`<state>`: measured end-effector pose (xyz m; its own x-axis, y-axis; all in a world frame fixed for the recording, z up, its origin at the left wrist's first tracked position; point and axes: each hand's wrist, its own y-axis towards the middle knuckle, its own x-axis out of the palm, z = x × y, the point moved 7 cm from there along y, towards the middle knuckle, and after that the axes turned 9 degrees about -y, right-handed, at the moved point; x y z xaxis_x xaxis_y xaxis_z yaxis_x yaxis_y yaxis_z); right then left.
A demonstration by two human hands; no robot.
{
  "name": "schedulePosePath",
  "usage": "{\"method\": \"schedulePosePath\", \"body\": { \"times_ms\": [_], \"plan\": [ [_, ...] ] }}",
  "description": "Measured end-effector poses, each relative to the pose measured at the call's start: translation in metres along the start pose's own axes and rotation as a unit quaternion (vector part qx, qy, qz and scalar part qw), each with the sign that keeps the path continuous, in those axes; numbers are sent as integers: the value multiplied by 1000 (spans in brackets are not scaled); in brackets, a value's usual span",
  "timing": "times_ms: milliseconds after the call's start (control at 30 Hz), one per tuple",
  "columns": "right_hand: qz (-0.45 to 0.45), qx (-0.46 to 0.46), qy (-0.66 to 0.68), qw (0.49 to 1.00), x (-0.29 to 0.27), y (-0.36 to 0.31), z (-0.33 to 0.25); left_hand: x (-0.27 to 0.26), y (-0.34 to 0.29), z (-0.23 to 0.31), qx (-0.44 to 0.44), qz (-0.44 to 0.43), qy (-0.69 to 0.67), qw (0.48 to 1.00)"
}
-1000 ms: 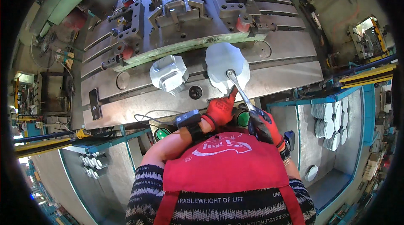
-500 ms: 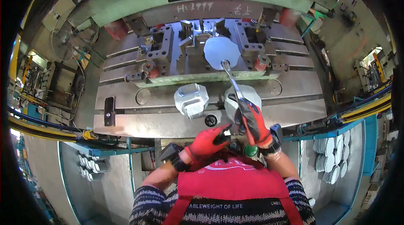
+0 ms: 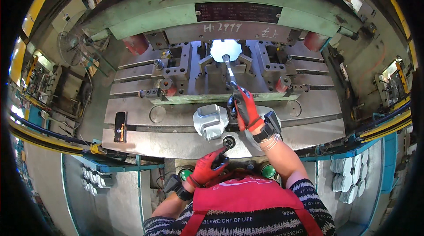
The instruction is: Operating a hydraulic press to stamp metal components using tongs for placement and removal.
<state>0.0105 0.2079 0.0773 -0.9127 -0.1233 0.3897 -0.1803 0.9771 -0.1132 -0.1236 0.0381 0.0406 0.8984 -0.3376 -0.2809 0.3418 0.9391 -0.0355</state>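
My right hand [image 3: 247,108], in a red glove with dark fingers, is closed round a long metal pick-up tool [image 3: 230,72]. At the tool's far end a flat, pale metal blank [image 3: 226,49] is over the die [image 3: 207,77] in the press. My left hand [image 3: 208,166], gloved alike, is low by the bed's front edge, fingers stretched toward a round black fitting [image 3: 229,142] and apparently holding nothing. A formed metal part [image 3: 211,122] sits on the bed left of my right hand. Flat blanks [image 3: 251,139] lie partly hidden under my right forearm.
The green press ram [image 3: 154,15] spans above the die. A phone [image 3: 120,127] lies on the bed at left. Green buttons [image 3: 268,171] are at the front edge. Formed parts [image 3: 96,178] stand in the left bin, and stacked blanks [image 3: 346,176] in the right one.
My right hand has reached forward, carrying the blank on the tool farther into the press. My left hand has moved a little left and down. The view has shifted slightly.
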Motion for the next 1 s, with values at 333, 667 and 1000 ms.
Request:
{"method": "schedulePosePath", "body": {
  "times_ms": [333, 667, 1000],
  "plan": [
    [-3, 49, -38, 998, -13, 14, -1, 2, -1, 16, 28, -14, 23, 999],
    [91, -145, -338, 925, -93, -87, 7, -59, -33, -12, 53, 247, -79, 964],
    [516, 73, -116, 845, -228, -315, 94, -119, -207, -236, -250, 517, -287, 767]
  ]
}}
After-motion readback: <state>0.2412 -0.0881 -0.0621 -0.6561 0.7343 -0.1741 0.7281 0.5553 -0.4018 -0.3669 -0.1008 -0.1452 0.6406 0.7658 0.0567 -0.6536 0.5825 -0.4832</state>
